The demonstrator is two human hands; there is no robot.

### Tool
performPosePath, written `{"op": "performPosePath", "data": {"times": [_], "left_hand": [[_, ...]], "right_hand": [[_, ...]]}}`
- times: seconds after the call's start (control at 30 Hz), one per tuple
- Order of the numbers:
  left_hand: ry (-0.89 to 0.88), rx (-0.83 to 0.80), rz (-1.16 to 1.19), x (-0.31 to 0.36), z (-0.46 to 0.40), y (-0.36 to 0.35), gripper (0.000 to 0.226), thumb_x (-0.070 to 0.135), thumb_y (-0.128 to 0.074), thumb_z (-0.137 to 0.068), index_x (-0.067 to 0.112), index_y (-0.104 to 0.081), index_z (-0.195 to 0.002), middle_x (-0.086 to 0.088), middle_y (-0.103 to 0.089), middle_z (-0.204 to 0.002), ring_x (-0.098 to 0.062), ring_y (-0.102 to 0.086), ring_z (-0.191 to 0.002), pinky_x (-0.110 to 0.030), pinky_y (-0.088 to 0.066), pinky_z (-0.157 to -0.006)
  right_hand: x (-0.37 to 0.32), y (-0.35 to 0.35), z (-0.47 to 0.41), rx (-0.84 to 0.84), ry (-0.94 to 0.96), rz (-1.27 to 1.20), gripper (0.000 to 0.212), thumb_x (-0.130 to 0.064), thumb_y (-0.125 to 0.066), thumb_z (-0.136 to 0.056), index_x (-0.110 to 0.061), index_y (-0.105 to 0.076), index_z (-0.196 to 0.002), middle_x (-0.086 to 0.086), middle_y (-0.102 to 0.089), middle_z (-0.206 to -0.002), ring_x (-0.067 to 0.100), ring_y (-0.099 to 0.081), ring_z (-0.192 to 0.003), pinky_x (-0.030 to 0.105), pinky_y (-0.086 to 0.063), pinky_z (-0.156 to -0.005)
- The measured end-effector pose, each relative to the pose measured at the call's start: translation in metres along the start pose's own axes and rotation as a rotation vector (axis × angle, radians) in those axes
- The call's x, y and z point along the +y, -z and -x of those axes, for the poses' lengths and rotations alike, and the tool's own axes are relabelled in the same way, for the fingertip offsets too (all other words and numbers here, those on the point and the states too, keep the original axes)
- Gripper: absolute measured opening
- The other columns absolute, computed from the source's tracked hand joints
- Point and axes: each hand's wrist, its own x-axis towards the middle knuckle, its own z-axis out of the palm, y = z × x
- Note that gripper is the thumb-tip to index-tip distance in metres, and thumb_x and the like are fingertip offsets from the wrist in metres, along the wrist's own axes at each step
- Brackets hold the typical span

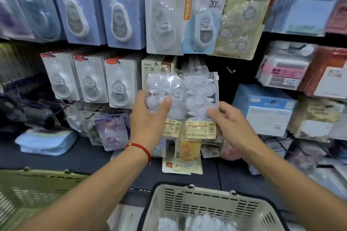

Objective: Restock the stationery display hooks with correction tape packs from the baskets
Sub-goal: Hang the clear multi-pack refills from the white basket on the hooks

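- Step in hand: hanging clear plastic multi-packs of white correction tape (pixel 201 97) on a mid-row hook of the black display wall; judged mid-placement, packs look seated or nearly so
- Left hand (pixel 150 116) grips the left clear pack (pixel 165 88), thumb across its front, fingers curled behind
- Right hand (pixel 231 120) pinches the lower right edge of the right pack, just above its yellow barcode label (pixel 201 129)
- Packs sit side by side between both hands, tops at the hook; hook tip hidden behind the film
- Next move: confirm hang holes are over the hook, let go, then reach down
- More clear packs (pixel 199 221) lie in the beige slotted plastic basket (pixel 206 199) directly below the hands; green basket (pixel 37 184) at lower left
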Motion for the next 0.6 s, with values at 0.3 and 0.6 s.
{"op": "performPosePath", "data": {"times": [0.3,0.6], "left_hand": [[0.024,0.125,0.007,-0.017,-0.011,0.010,0.043,0.051,-0.072,-0.092,0.040,-0.047,-0.126,0.019,-0.052,-0.130,-0.009,-0.052,-0.123,-0.028,-0.040,-0.097],[0.023,0.154,0.095,-0.010,-0.013,0.008,0.031,0.052,-0.078,-0.087,0.046,-0.057,-0.109,0.017,-0.067,-0.115,-0.006,-0.066,-0.108,-0.029,-0.053,-0.092]], "right_hand": [[-0.010,-0.020,-0.026,0.104,-0.050,-0.141,0.050,-0.059,-0.062,-0.086,-0.010,-0.053,-0.082,0.021,-0.064,-0.082,0.047,-0.066,-0.075,0.054,-0.051,-0.067],[-0.006,-0.021,-0.024,0.261,0.011,0.336,0.026,-0.045,-0.058,-0.102,-0.027,-0.059,-0.120,-0.015,-0.064,-0.104,0.001,-0.062,-0.086,0.027,-0.051,-0.076]]}}
